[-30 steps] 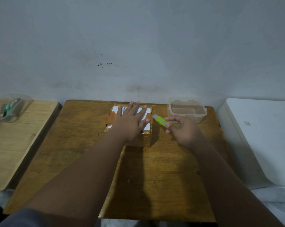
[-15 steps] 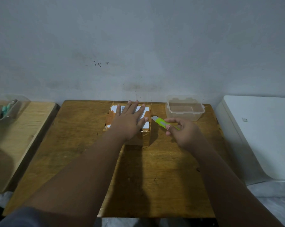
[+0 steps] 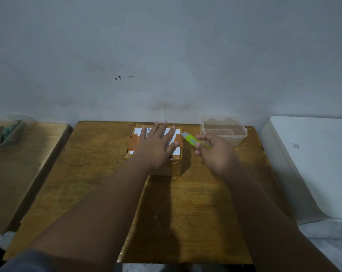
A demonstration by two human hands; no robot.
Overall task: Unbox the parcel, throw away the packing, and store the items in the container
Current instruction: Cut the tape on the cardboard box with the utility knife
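The left hand point(image 3: 156, 146) lies flat on top of the parcel point(image 3: 134, 143), fingers straight and fanned out over the white label point(image 3: 176, 132). I'd say it is pressing down so the box won't skid once a blade drags across it. The right hand point(image 3: 215, 152) has its fingers curled round a lime-green cutter point(image 3: 193, 141), held just beside the parcel's right edge. The grey tip points at the far right corner, where brown tape point(image 3: 179, 138) wraps over the top. That angle suggests the cut is meant to start along the taped seam, though the tip does not look to be touching the tape yet.

The parcel itself sits toward the back of the wooden table point(image 3: 186, 213), sealed, with nothing unpacked. Just beyond the right hand stands the clear plastic container point(image 3: 239, 139), lid off and nothing in it that I can make out. It looks to have been put within easy reach for whatever comes out of the box.

Further off, on the left, there is a second wooden table point(image 3: 19, 173) with a clear tub point(image 3: 17, 138) holding a few small things too blurred to name. On the right is a large white object point(image 3: 313, 163); I can't tell what it is. Behind everything is a plain grey wall point(image 3: 166, 55).
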